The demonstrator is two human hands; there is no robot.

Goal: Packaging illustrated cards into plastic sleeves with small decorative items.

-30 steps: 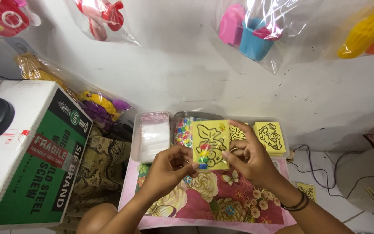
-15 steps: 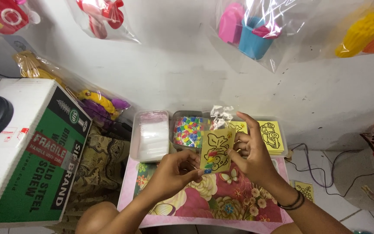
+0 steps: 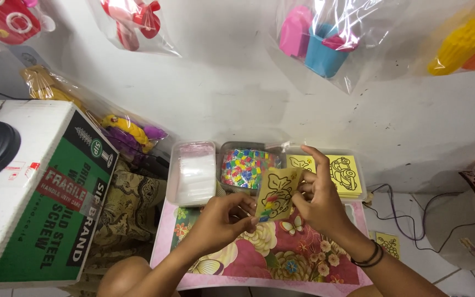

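Above the flowered pink table point(image 3: 259, 264), I pinch a small yellow picture card point(image 3: 277, 193) between my left hand point(image 3: 224, 220) at its lower edge and my right hand point(image 3: 317, 201) at its side. Behind it three clear tubs point(image 3: 193, 173) sit against the white wall point(image 3: 237, 93), where bagged toys point(image 3: 320, 41) hang.
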